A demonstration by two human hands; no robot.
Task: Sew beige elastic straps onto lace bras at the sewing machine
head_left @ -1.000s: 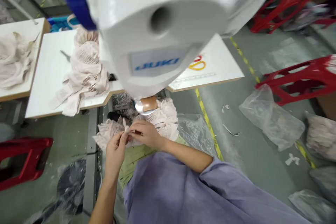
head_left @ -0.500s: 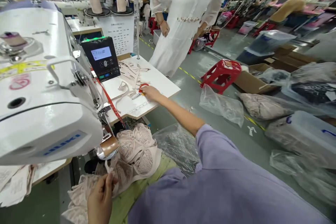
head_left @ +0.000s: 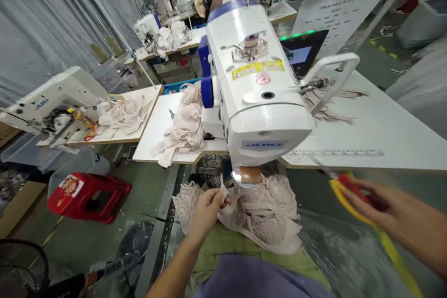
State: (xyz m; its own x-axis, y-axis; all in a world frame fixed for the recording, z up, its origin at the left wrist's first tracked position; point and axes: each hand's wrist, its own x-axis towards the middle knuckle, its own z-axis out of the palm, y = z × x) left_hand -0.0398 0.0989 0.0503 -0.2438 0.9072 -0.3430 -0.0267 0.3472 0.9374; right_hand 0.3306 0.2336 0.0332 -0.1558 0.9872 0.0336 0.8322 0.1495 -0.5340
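Pinched in my left hand (head_left: 208,208) is the edge of a beige lace bra (head_left: 270,226), which lies in a heap on my lap below the sewing machine head (head_left: 267,116). The held edge stands up between thumb and fingers. My right hand (head_left: 391,212), blurred, is wrapped round scissors (head_left: 352,190) with red and yellow handles. They are in the air just off the front edge of the white tabletop (head_left: 387,125), their blades pointing up and left toward the machine. A green cloth (head_left: 226,247) covers my lap under the bra.
More beige pieces (head_left: 186,123) are piled left of the machine. Beige straps (head_left: 328,107) lie on its right side. Another sewing machine (head_left: 56,95) stands at far left. On the floor are a red stool (head_left: 89,195) and a black fan (head_left: 23,265). Clear plastic (head_left: 349,251) hangs at right.
The view has swung left. My right hand, which was at the scissors on the tabletop, now carries them off its edge, nearer the bra. My left hand still pinches the bra.
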